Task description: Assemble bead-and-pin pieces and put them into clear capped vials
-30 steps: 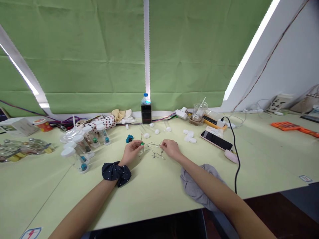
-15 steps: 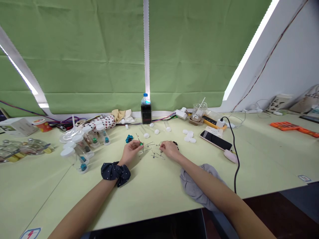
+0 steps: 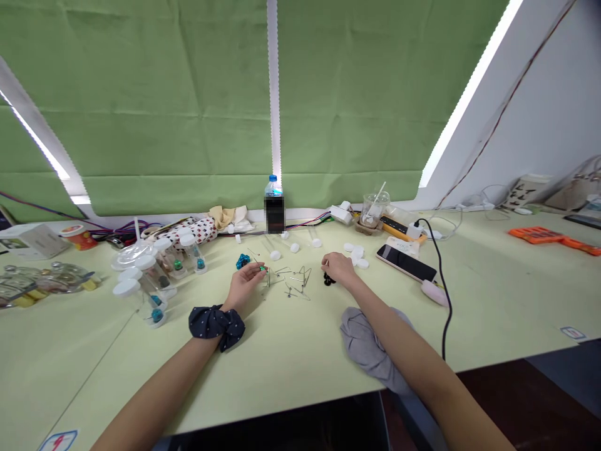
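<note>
My left hand [image 3: 244,287] is closed in a pinch on a small shiny green piece [image 3: 263,269], with a thin metal pin standing up by the fingertips. A cluster of blue beads [image 3: 243,260] lies just beyond this hand. Between my hands, several thin bent metal pieces [image 3: 297,280] are scattered on the table. My right hand [image 3: 340,268] is over a little heap of small black pieces [image 3: 328,281], its fingertips drawn together there; what they grip, if anything, is hidden.
Lidded clear tubes [image 3: 134,294] with coloured pieces inside stand at left. More tubes with white caps [image 3: 275,255] lie ahead, near a bottle [image 3: 273,210]. Loose white caps [image 3: 357,252], a phone [image 3: 406,263] and a black cable [image 3: 441,282] are on the right.
My right hand has moved right, from the bent metal pieces to the black pieces, and the metal pieces are now uncovered. My left hand keeps its pinch on the green piece, almost in place.
</note>
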`<act>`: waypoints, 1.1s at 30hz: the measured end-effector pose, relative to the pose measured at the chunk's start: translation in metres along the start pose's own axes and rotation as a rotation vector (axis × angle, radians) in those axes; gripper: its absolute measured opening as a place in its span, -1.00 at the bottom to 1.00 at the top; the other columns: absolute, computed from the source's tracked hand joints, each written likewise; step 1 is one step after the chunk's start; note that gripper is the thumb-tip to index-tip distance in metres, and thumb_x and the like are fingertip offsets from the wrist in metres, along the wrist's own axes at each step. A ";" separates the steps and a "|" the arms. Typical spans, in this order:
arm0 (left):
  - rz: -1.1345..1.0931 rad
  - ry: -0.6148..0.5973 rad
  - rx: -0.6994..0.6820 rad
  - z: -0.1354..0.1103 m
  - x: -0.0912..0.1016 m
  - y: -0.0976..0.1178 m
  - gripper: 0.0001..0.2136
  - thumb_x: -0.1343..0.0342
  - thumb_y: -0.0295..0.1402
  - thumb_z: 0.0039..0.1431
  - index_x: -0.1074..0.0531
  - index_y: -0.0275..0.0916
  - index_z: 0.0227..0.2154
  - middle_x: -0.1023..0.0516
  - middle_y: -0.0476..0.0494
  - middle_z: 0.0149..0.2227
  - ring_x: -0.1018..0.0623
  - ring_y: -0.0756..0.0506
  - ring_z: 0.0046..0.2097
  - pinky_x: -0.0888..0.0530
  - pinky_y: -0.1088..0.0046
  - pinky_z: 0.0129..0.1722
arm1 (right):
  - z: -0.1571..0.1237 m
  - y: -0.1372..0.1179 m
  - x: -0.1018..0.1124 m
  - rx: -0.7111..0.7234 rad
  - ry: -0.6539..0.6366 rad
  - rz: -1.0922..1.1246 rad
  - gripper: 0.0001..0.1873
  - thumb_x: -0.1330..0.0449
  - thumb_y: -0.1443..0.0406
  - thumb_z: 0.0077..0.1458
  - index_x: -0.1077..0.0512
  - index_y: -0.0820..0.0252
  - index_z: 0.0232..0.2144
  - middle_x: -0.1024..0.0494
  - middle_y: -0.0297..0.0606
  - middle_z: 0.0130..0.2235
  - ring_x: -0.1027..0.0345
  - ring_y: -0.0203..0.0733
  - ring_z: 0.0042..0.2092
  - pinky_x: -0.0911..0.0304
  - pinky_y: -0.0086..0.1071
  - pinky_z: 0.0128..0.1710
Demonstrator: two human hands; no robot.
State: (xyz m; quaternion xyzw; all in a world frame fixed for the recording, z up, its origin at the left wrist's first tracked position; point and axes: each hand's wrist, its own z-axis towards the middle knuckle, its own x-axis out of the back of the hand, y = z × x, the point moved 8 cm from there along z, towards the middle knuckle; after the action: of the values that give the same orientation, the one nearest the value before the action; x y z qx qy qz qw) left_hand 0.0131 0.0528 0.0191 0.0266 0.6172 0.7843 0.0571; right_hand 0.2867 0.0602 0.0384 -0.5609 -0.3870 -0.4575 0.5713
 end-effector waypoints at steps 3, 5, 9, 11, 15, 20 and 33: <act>0.009 -0.005 -0.013 -0.001 0.000 0.002 -0.60 -0.25 -0.17 -0.11 -0.45 -0.31 -0.22 -0.55 -0.30 -0.19 -0.50 -0.20 -0.12 -0.37 0.15 -0.04 | 0.000 0.001 -0.004 -0.005 -0.017 -0.024 -0.91 -0.14 0.38 0.01 -0.46 0.20 -0.43 -0.51 -0.18 -0.22 -0.33 -0.13 -0.14 -0.06 -0.34 -0.24; 0.022 -0.008 -0.033 -0.001 0.000 0.004 -0.64 -0.24 -0.18 -0.10 -0.46 -0.29 -0.25 -0.54 -0.28 -0.19 -0.50 -0.19 -0.12 -0.37 0.16 -0.04 | 0.000 0.000 -0.007 -0.013 -0.020 -0.035 -0.89 -0.11 0.40 0.01 -0.45 0.21 -0.43 -0.51 -0.15 -0.23 -0.33 -0.13 -0.15 -0.06 -0.33 -0.24; 0.030 -0.010 -0.045 -0.001 0.000 0.006 -0.69 -0.23 -0.20 -0.09 -0.45 -0.28 -0.29 -0.54 -0.25 -0.21 -0.50 -0.18 -0.14 -0.38 0.18 -0.06 | 0.001 0.001 -0.012 -0.026 -0.021 -0.050 -0.88 -0.11 0.43 -0.02 -0.45 0.22 -0.42 -0.50 -0.12 -0.25 -0.34 -0.11 -0.17 -0.04 -0.31 -0.23; 0.029 -0.013 -0.043 -0.001 -0.001 0.006 -0.70 -0.23 -0.21 -0.08 -0.45 -0.28 -0.30 -0.53 -0.24 -0.22 -0.50 -0.17 -0.16 -0.38 0.20 -0.07 | 0.002 0.001 -0.014 -0.023 -0.015 -0.053 -0.86 -0.11 0.46 -0.04 -0.44 0.23 -0.42 -0.51 -0.12 -0.27 -0.32 -0.10 -0.15 -0.02 -0.29 -0.21; 0.020 -0.007 -0.051 -0.001 -0.001 0.007 -0.74 -0.24 -0.22 -0.09 -0.45 -0.27 -0.36 -0.53 -0.21 -0.23 -0.51 -0.14 -0.18 -0.39 0.25 -0.09 | 0.004 -0.003 -0.014 0.005 0.019 -0.038 -0.85 -0.09 0.49 -0.03 -0.43 0.24 -0.47 -0.50 -0.13 -0.33 -0.31 -0.08 -0.16 0.03 -0.23 -0.16; 0.002 0.003 -0.039 -0.002 -0.002 0.008 -0.73 -0.25 -0.23 -0.10 -0.45 -0.27 -0.35 -0.53 -0.19 -0.26 -0.51 -0.13 -0.20 -0.40 0.27 -0.13 | -0.001 -0.018 -0.004 0.083 0.127 0.056 -0.82 0.01 0.44 0.10 -0.38 0.20 -0.40 -0.47 -0.19 -0.27 -0.30 -0.14 -0.14 0.00 -0.26 -0.15; -0.016 -0.132 -0.019 -0.007 -0.017 0.011 -0.76 -0.28 -0.29 -0.12 -0.47 -0.27 -0.36 -0.54 -0.14 -0.35 -0.52 -0.11 -0.27 -0.43 0.26 -0.19 | -0.050 -0.101 -0.032 0.485 -0.374 1.209 -0.66 -0.22 0.09 -0.06 -0.30 0.24 -0.38 -0.46 -0.34 -0.53 -0.46 -0.24 -0.40 -0.36 -0.32 -0.32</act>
State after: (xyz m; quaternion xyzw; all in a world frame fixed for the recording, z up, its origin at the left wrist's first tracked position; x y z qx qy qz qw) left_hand 0.0282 0.0413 0.0285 0.0726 0.6049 0.7861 0.1041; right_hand 0.1773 0.0177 0.0331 -0.6044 -0.1893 0.1468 0.7598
